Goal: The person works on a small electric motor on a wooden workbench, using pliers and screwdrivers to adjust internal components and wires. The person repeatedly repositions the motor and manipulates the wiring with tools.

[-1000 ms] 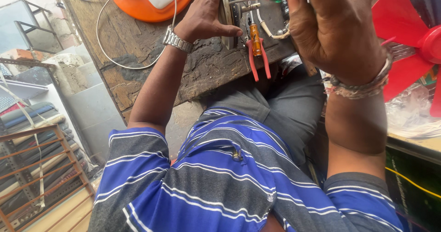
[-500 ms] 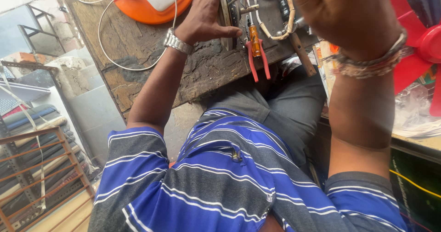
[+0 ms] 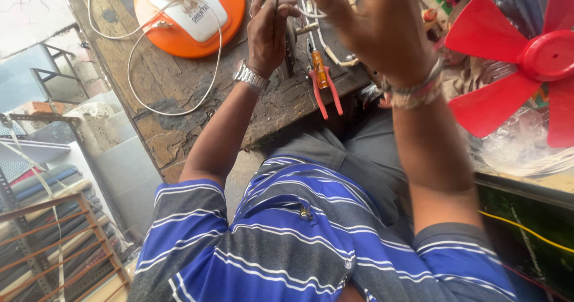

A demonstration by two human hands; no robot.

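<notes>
Overhead, a thin dark rod (image 3: 277,3) is pinched upright between the closed fingers of the left hand (image 3: 269,30) above the wooden workbench (image 3: 161,92). The right hand (image 3: 382,30) is spread open, blurred, with nothing gripped, near the red-handled pliers (image 3: 323,84).

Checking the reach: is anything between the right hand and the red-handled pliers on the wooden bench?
Nothing visible lies between the open right hand and the red-handled pliers; an orange-handled tool rests on them.
</notes>
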